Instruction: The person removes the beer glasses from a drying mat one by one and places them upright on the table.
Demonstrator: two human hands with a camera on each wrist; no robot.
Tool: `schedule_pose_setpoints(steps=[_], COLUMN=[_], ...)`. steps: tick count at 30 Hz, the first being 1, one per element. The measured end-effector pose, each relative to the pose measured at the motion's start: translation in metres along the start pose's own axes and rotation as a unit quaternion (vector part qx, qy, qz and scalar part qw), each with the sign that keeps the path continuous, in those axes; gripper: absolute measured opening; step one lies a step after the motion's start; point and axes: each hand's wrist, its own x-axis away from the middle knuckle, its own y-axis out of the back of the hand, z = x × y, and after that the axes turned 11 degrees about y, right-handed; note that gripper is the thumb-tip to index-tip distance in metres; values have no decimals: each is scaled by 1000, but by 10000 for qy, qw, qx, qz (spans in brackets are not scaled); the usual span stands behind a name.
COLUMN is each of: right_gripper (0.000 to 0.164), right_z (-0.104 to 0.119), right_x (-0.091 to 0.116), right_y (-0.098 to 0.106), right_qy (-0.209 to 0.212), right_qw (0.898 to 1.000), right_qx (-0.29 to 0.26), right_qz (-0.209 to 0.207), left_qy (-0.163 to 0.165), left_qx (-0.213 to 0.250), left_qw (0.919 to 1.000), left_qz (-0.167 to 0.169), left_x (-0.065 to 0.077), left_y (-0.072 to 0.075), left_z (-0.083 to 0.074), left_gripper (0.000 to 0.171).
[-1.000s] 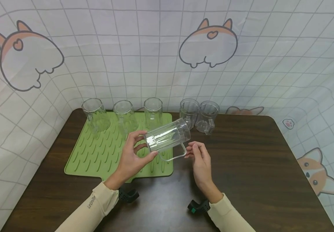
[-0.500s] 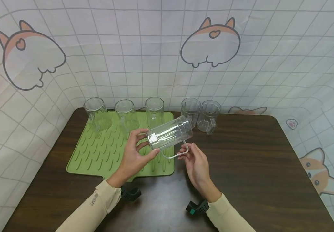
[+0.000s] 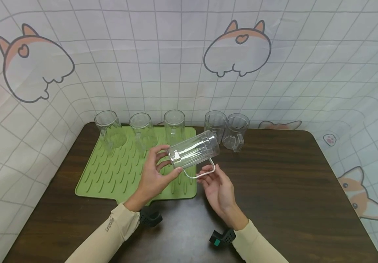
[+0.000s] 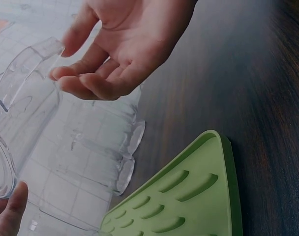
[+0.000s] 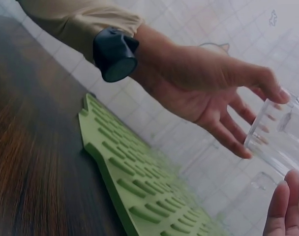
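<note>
At the middle of the frame, my left hand (image 3: 151,179) grips one end of a tipped clear mug (image 3: 192,151), and my right hand (image 3: 220,191), fingers loose and not gripping, has moved in by its handle (image 3: 205,174), so both are close now.

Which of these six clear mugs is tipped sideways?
The clear, cylindrical, glass-like handled mug the person's left hand grips aloft; the other five mugs stand vertically.

There are six glass mugs (image 3: 193,150), two hands (image 3: 153,179), two pale sleeves (image 3: 108,233), two black wrist cameras (image 3: 150,218), one green mat (image 3: 105,182) and one brown wooden table (image 3: 290,190).
</note>
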Motion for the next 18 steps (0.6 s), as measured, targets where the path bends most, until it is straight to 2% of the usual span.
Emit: schedule_pose_setpoints(steps=[11,18], right_gripper=[43,44], right_z=[3,5], right_x=[1,3], right_y=[0,2], right_qy=[-101,-30], right_qw=[9988,9944], right_qx=[-471,-1039], right_qz=[27,194], left_qy=[-1,-63], left_qx=[-9,-54], left_qw=[10000,9999], left_qz=[67,92], left_x=[0,1], left_y=[-5,-6], left_z=[1,2], left_gripper=[73,72])
